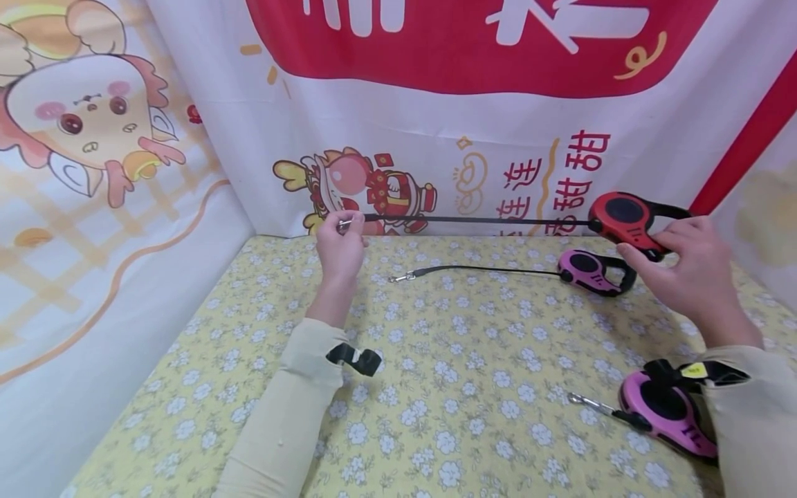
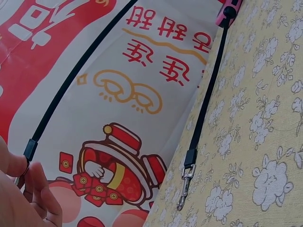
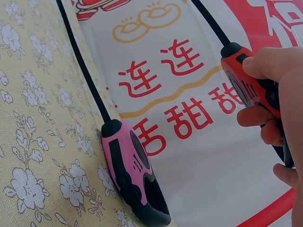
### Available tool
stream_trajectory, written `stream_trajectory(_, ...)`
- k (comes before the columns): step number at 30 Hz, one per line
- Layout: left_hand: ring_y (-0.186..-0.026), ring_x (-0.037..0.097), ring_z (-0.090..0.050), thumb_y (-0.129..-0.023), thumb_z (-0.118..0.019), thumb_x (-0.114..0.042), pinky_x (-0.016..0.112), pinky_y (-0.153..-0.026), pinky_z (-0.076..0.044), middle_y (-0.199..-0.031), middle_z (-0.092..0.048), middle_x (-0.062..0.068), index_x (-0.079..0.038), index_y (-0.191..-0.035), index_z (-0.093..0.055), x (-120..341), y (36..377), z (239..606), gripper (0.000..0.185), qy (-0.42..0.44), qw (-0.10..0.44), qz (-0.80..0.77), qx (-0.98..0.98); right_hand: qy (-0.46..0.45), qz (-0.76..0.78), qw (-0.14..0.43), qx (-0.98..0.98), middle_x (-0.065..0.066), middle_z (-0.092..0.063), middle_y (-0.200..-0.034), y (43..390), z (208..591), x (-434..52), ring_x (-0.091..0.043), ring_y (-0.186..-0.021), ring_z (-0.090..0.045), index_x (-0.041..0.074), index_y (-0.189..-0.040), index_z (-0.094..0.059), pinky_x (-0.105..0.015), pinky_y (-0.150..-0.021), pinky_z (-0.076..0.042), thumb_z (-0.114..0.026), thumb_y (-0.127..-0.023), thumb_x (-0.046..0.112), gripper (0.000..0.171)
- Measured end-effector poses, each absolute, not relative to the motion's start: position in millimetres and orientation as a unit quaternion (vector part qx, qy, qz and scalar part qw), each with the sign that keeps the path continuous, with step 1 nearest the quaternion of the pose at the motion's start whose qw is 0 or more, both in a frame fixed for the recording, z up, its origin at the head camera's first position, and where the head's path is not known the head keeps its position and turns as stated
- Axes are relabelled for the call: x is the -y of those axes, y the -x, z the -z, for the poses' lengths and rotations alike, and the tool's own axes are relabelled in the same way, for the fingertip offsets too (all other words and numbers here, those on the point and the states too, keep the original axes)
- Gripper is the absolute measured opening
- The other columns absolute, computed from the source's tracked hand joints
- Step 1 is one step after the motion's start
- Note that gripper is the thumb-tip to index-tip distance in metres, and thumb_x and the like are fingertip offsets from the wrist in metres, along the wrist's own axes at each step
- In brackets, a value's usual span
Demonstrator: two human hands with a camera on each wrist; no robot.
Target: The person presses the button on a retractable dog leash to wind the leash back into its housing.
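Note:
My right hand (image 1: 694,277) grips a red retractable dog leash (image 1: 623,214) by its black handle, its thumb on the casing in the right wrist view. From it a black strap (image 1: 473,220) runs straight and taut to my left hand (image 1: 341,245), whose thumb and fingers pinch the metal clip end; most of that clip is hidden by the fingers. Just below the strap in the head view, a pink retractable leash (image 1: 582,268) lies on the table with its strap drawn out leftward, ending in a silver clip (image 2: 185,189).
A second pink leash (image 1: 663,408) lies at the near right beside my right forearm, its clip (image 1: 588,402) pointing left. Yellow flowered cloth (image 1: 461,387) covers the table. Printed white hangings (image 1: 373,124) stand along the back and left edges.

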State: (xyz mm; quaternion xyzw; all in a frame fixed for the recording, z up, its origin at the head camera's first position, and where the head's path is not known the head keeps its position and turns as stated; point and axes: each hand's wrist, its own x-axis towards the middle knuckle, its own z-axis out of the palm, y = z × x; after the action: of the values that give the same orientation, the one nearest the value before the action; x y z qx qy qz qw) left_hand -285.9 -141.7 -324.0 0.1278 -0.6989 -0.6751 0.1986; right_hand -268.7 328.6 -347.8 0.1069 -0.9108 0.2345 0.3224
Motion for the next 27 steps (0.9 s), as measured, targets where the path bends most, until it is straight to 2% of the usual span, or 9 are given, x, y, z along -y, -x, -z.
stream_trajectory(7, -0.082, 0.011, -0.061, -0.109, -0.060, -0.025, 0.024, -0.079, -0.056, -0.121, -0.064, 0.003, -0.010, -0.129, -0.065, 140, 286, 323, 0.025, -0.127, 0.192, 0.673, 0.703, -0.115, -0.231, 0.326, 0.909, -0.031, -0.064, -0.097, 269, 348, -325, -0.041, -0.104, -0.042, -0.014, -0.102, -0.074, -0.050, -0.080, -0.029, -0.078, -0.092, 0.033, 0.048)
stream_trajectory(16, -0.081, 0.012, -0.061, -0.109, -0.062, -0.026, 0.026, -0.077, -0.053, -0.110, -0.066, 0.001, -0.012, -0.126, -0.067, 135, 286, 322, 0.022, -0.136, 0.190, 0.667, 0.708, -0.126, -0.223, 0.334, 0.907, -0.030, -0.065, -0.097, 270, 348, -322, -0.041, -0.106, -0.044, -0.013, -0.099, -0.074, -0.049, -0.078, -0.031, -0.078, -0.091, 0.033, 0.048)
stream_trajectory(22, -0.082, 0.016, -0.064, -0.108, -0.063, -0.024, 0.026, -0.074, -0.053, -0.111, -0.068, 0.004, -0.012, -0.122, -0.068, 133, 287, 324, 0.019, -0.129, 0.186, 0.659, 0.717, -0.128, -0.213, 0.323, 0.913, -0.032, -0.066, -0.100, 270, 348, -319, -0.043, -0.106, -0.044, -0.013, -0.100, -0.075, -0.052, -0.079, -0.031, -0.077, -0.091, 0.034, 0.047)
stream_trajectory(27, -0.082, 0.015, -0.063, -0.108, -0.063, -0.025, 0.027, -0.075, -0.053, -0.108, -0.065, 0.000, -0.013, -0.122, -0.068, 131, 286, 325, 0.019, -0.124, 0.183, 0.655, 0.722, -0.132, -0.211, 0.322, 0.913, -0.033, -0.067, -0.100, 270, 348, -317, -0.043, -0.106, -0.043, -0.013, -0.100, -0.074, -0.054, -0.081, -0.030, -0.077, -0.091, 0.032, 0.046)
